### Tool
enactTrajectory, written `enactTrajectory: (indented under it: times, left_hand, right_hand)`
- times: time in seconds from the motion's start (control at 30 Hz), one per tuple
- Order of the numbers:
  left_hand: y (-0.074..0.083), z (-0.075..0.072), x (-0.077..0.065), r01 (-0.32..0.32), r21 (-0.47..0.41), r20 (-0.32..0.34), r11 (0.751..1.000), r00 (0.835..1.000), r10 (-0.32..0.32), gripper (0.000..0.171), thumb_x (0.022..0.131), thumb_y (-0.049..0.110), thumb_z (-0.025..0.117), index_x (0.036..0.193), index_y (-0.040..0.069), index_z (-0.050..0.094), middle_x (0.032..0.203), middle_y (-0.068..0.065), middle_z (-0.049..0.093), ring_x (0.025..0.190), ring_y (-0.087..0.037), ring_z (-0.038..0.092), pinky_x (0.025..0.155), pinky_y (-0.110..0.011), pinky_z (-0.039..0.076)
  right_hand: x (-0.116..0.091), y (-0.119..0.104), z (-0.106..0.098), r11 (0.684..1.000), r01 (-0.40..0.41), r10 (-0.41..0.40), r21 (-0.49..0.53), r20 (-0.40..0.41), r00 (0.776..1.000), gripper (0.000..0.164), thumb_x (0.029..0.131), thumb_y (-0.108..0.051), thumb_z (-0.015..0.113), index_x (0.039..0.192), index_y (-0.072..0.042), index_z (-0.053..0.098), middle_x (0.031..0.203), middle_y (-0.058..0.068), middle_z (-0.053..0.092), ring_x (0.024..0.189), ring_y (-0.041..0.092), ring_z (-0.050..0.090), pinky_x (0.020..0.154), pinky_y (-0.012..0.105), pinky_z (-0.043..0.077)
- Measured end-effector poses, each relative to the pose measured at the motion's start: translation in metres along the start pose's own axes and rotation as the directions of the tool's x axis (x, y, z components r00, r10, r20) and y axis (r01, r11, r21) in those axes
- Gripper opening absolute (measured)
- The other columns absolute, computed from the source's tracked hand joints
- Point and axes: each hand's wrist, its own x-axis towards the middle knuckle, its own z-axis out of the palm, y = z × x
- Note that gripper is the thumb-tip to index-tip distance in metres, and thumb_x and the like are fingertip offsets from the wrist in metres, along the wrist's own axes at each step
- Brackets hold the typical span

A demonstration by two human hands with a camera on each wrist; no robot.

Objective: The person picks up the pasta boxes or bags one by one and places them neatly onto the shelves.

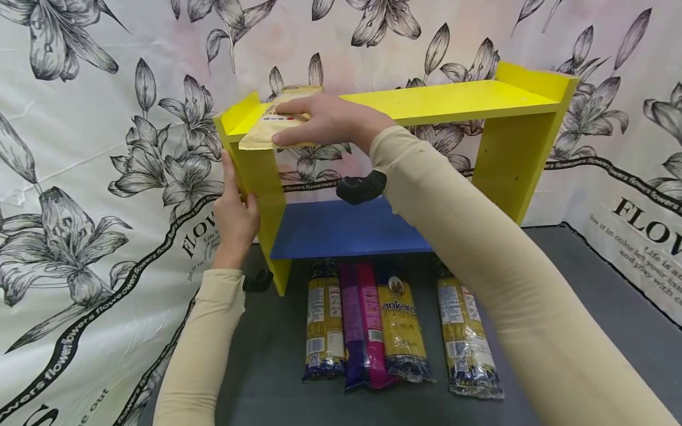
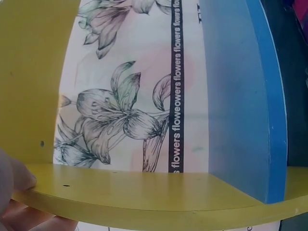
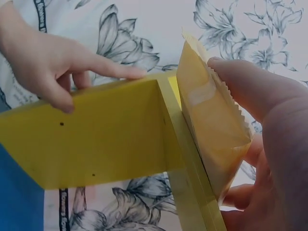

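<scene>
The right hand (image 1: 333, 121) has its fingers grasping a pale-yellow packet (image 1: 273, 123) at the left end of the yellow shelf unit (image 1: 426, 102), atop it and jutting past its front edge. The left hand (image 1: 236, 216) grips the unit's left side, thumb inside. Low in front of the unit, pasta packets (image 1: 326, 331) and a purple-pink packet (image 1: 364, 331) lie on the tabletop (image 1: 272, 378).

Grey tabletop (image 1: 266, 367), four long packs (image 1: 402, 325), yellow shelf (image 1: 437, 100), cream packet (image 1: 261, 135) on top
</scene>
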Motion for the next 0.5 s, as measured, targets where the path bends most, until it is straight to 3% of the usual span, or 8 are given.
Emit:
enactTrajectory:
  times: [0.17, 0.5]
  left_hand:
    - [0.003, -0.001, 0.001, 0.022, 0.021, 0.034, 1.000, 0.999, -0.022, 0.078, 0.098, 0.002, 0.054, 0.165, 0.012, 0.015, 0.069, -0.026, 0.056, 0.055, -0.039, 0.049, 0.058, -0.039, 0.041]
    - [0.002, -0.001, 0.000, -0.050, 0.016, -0.001, 0.999, 0.999, 0.050, 0.075, 0.098, -0.001, 0.055, 0.164, 0.006, 0.018, 0.067, -0.026, 0.055, 0.050, -0.038, 0.047, 0.055, -0.039, 0.039]
  right_hand:
    - [0.006, -0.006, 0.003, 1.000, -0.016, 0.016, 0.026, -0.001, 1.000, 0.079, 0.093, -0.060, 0.058, 0.162, -0.035, 0.028, 0.169, -0.005, 0.029, 0.147, 0.015, 0.038, 0.117, 0.038, 0.037]
    - [0.016, -0.014, 0.007, 1.000, -0.004, 0.004, -0.004, -0.009, 1.000, 0.079, 0.093, -0.060, 0.056, 0.162, -0.035, 0.028, 0.166, -0.004, 0.034, 0.142, 0.015, 0.041, 0.116, 0.035, 0.037]
